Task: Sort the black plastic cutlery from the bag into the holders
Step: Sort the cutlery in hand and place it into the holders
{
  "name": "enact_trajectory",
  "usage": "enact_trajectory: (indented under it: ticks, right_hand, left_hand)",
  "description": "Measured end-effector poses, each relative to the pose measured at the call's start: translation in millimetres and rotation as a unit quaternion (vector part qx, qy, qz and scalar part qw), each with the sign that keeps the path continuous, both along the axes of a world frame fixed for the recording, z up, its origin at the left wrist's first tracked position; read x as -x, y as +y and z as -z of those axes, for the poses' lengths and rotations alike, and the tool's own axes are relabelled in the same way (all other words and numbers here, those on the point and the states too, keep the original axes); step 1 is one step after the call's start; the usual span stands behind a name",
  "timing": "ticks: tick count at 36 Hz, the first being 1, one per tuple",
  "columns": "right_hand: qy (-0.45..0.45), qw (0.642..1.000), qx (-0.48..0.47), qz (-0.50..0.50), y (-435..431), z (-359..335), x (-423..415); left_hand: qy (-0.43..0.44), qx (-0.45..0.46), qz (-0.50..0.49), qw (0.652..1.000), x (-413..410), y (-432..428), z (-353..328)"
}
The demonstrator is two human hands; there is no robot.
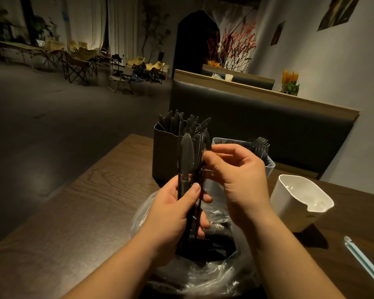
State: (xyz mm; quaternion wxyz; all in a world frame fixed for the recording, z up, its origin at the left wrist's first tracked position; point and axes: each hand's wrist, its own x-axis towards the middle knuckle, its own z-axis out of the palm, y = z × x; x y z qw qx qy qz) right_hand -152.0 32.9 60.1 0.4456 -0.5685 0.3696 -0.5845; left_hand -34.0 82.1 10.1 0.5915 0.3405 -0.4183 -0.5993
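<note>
No writing can be read. The pictures on the wall (338,11) are too dark and skewed to show lettering. The white holder (289,212), the dark holder (164,156) and the plastic bag (203,275) bear no legible marks.

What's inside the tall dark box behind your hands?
Black plastic cutlery sticks up out of the dark holder; its wall and the held knives hide the lower ends.

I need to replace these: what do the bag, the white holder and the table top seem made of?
Bag: thin clear plastic film, crinkled, with shiny creases. White holder: probably moulded plastic, smooth, with glossy spots inside. Table top: wood or wood-look laminate; dark brown grain shows, which one is unclear.
</note>
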Motion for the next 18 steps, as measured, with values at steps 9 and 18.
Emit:
enact_trajectory:
  ticks: [9,18]
  right_hand:
    - [-0.024,0.999,-0.028,-0.011,-2,-7,10]
    - [-0.102,0.99,-0.091,-0.034,-3,-29,25]
  left_hand:
    - [0.014,-0.022,0.018,0.999,0,2,-2]
    - [0.063,-0.056,0.042,0.996,2,1,-3]
